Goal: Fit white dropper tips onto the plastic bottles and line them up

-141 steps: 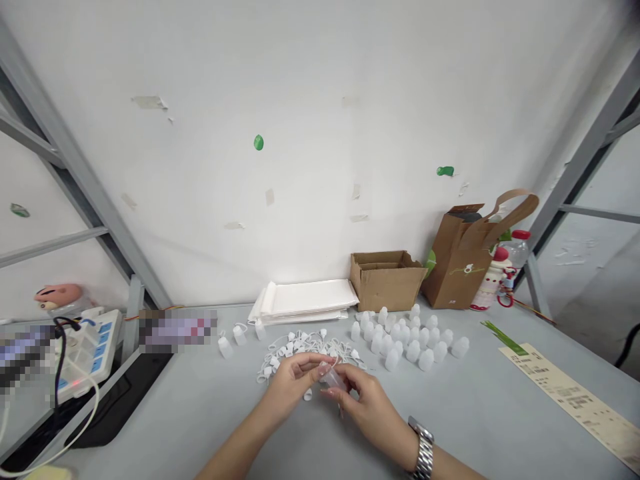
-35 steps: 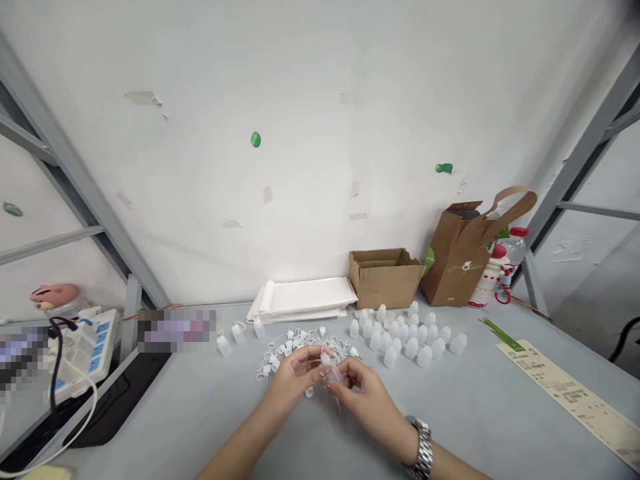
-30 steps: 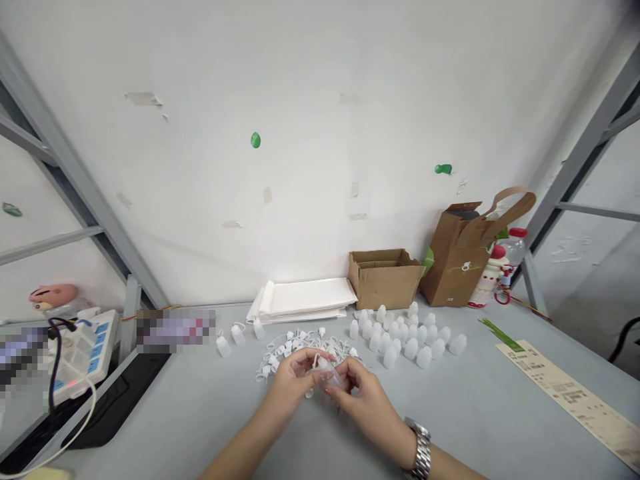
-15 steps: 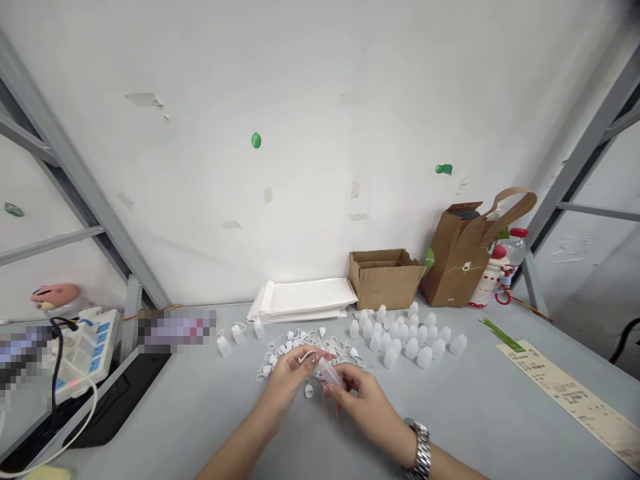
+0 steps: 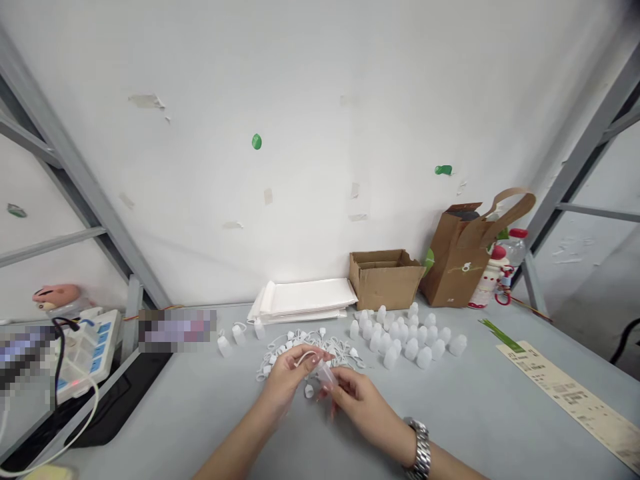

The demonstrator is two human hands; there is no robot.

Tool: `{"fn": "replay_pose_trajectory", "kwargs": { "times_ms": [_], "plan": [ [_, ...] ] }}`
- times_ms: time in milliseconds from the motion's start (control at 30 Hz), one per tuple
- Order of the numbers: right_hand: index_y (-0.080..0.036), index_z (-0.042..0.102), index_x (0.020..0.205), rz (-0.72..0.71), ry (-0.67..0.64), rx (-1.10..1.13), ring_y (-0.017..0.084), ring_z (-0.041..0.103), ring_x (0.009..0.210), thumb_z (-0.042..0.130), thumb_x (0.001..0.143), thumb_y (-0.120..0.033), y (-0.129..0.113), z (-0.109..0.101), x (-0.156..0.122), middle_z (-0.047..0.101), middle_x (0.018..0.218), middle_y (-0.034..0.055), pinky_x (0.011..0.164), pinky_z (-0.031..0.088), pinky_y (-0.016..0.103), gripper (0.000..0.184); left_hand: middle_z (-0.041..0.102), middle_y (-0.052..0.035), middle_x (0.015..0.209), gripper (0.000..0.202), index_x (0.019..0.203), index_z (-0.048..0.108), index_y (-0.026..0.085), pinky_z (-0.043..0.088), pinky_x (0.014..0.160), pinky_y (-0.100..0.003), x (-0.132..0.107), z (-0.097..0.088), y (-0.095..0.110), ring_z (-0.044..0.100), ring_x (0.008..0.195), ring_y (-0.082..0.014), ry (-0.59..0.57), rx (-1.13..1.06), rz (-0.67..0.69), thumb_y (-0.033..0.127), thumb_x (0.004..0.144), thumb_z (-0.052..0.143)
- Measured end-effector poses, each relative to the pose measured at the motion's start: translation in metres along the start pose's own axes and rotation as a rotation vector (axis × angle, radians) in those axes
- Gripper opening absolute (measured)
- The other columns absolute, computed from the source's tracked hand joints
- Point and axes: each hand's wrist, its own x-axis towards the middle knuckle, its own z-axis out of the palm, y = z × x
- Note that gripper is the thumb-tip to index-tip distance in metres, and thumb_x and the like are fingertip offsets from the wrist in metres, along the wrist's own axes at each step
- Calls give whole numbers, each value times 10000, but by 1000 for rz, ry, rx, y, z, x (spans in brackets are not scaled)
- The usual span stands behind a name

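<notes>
1. Right hand [image 5: 357, 397]: fingers grasping a small translucent bottle [image 5: 327, 375], which is tilted and held above the desk [image 5: 320, 453], between the two hands.
2. Left hand [image 5: 285, 375]: fingers closed on a looped white cord [image 5: 305, 355] at the bottle's upper end; whether they also grip the bottle cannot be told.
3. Loose cap [image 5: 309, 391]: on the desk, near the left fingertips.
4. Corded caps [image 5: 289, 345]: heaped just beyond the hands.
5. Bottle cluster [image 5: 411, 349]: standing right of the heap, before the cardboard box [image 5: 387, 288].
6. Three further bottles [image 5: 224, 345]: left of the heap.
</notes>
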Motion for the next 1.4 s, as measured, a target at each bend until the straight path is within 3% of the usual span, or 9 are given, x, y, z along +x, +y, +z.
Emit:
{"fn": "replay_pose_trajectory", "kwargs": {
  "times_ms": [167, 267, 433, 700, 900, 1000, 1233, 1400],
  "plan": [
    [-184, 504, 734, 56, 123, -50, 130, 509, 545, 596, 747, -329, 1, 3, 0, 548, 615, -21, 518, 407, 237, 173, 650, -76, 1102, 275, 982, 659, 202, 413, 885, -355, -8, 5, 5, 567, 1018, -246, -225, 113, 0, 366, 774, 589],
    [-202, 442, 701, 27, 183, -81, 120, 488, 527, 577, 750, -324, -1, 2, 1, 533, 601, -32, 501, 380, 228, 189, 566, -62, 1245, 352, 1114, 604, 237, 334, 993, -380, -10, 6, 3, 475, 1160, -253, -267, 149, 25, 350, 781, 586],
    [-222, 362, 668, -2, 288, -263, 119, 440, 521, 557, 746, -294, 2, -2, 1, 490, 563, -49, 506, 335, 230, 222, 529, -78, 1285, 429, 1180, 545, 234, 317, 1012, -404, -9, 7, -2, 437, 1201, -262, -231, 104, 49, 340, 769, 603],
    [-226, 342, 672, -18, 328, -423, 121, 420, 516, 561, 722, -256, 8, 0, -1, 439, 578, -60, 504, 309, 231, 227, 659, -72, 1052, 236, 962, 651, 198, 400, 907, -338, -10, 11, 7, 566, 1019, -230, -195, 164, 92, 339, 795, 562],
    [-199, 493, 779, -7, 214, -268, 139, 478, 582, 557, 760, -278, 1, -1, -1, 512, 619, -37, 570, 374, 241, 103, 685, -68, 975, 224, 832, 679, 183, 425, 866, -328, -4, 7, 2, 586, 976, -244, -17, 149, 98, 376, 727, 633],
    [-185, 568, 881, -25, 165, -182, 150, 514, 632, 507, 811, -305, -4, -1, 0, 562, 673, -12, 631, 403, 258, 151, 681, -71, 1003, 252, 849, 681, 186, 424, 872, -346, -3, 5, 2, 579, 996, -256, 20, 75, 83, 395, 715, 641],
    [-191, 485, 708, 4, 229, -168, 143, 481, 616, 588, 746, -282, -4, -1, -1, 515, 630, -29, 607, 384, 256, 143, 654, -100, 1076, 386, 1021, 656, 187, 408, 905, -379, -7, 4, 1, 519, 1098, -293, -118, -12, 25, 324, 664, 707],
    [-201, 427, 680, 1, 275, -197, 124, 430, 575, 592, 725, -263, -2, -1, 1, 464, 599, -51, 563, 357, 242, 182, 651, -85, 1057, 420, 1109, 606, 208, 419, 882, -362, -6, 4, -2, 551, 1037, -258, -186, -42, 33, 288, 703, 679]
  ]
}}
